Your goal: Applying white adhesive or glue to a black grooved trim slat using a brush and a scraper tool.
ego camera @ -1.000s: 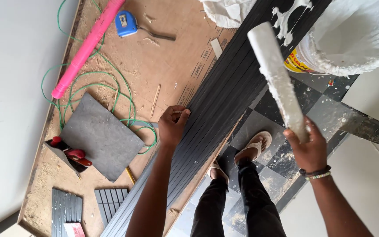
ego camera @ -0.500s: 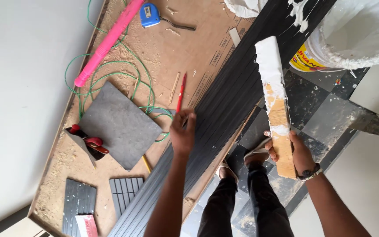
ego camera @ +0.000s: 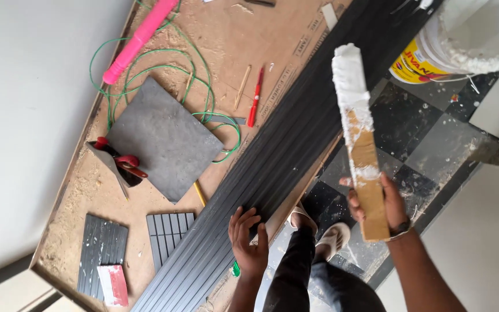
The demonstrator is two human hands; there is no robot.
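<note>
I saw the left hand [ego camera: 249,242] lying flat on the near edge of the long black fluted panel [ego camera: 295,138], fingers spread and closed on nothing. That panel ran slantwise across the brown bench [ego camera: 226,34], its far end reaching toward the white bucket [ego camera: 469,34] on the chequered floor [ego camera: 417,133]. The right hand [ego camera: 379,202] had its grip wrapped tight round the lower end of a wooden strip [ego camera: 362,144], held upright over the floor just beside the panel's edge; white paste coated the strip's upper half. Left of the panel lay a grey square slab [ego camera: 163,138], a red pencil [ego camera: 255,97], a green cord [ego camera: 140,63], a pink tube [ego camera: 140,37] and two small fluted offcuts [ego camera: 137,251]
</note>
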